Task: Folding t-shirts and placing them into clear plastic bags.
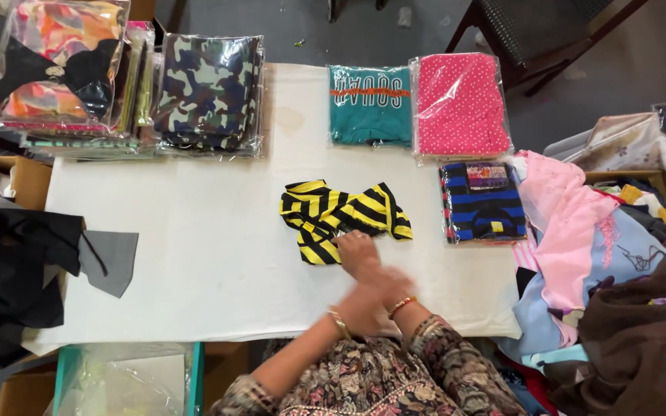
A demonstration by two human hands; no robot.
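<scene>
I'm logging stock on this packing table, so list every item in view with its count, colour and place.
striped garment: one, yellow and black, table centre, unbagged
teal bagged top: one, far edge
pink dotted pack: one, right of the teal one
blue striped pack: one, blue and black, right side
camouflage packs: a stack, far left
multicoloured packs: a stack, far left corner
loose clothes pile: mixed colours, right of table
black cloth: left edge
table: white
left hand: blurred, near edge
right hand: touching the striped garment

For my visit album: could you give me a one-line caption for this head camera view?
A hand touches a crumpled yellow-and-black striped garment on a white table ringed by bagged clothes.
</scene>
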